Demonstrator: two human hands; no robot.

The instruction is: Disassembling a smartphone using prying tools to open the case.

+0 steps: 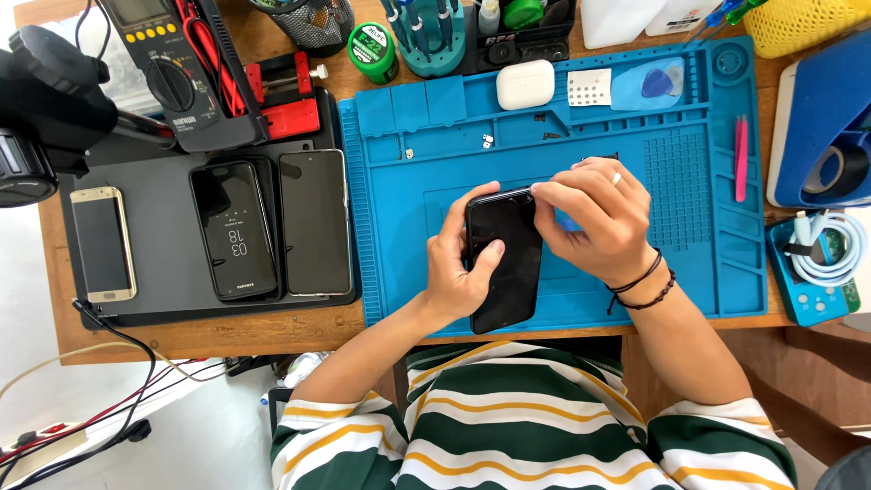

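Note:
A black smartphone (504, 263) lies screen up on the blue repair mat (699, 181). My left hand (456, 263) grips its left edge, thumb resting on the glass. My right hand (599, 222) curls over the phone's top right corner, fingertips pinched at the upper edge. A blue pick-like piece shows just under the right palm; whether the fingers hold it I cannot tell. Two dark bracelets circle the right wrist.
Three phones (234, 229) lie on a dark pad at the left. A multimeter (168, 73) and a red clamp (283, 91) sit behind them. White earbud case (524, 84), pink tweezers (741, 156), blue picks (649, 83), a tool stand (428, 36) and a cable box (817, 263) surround the mat.

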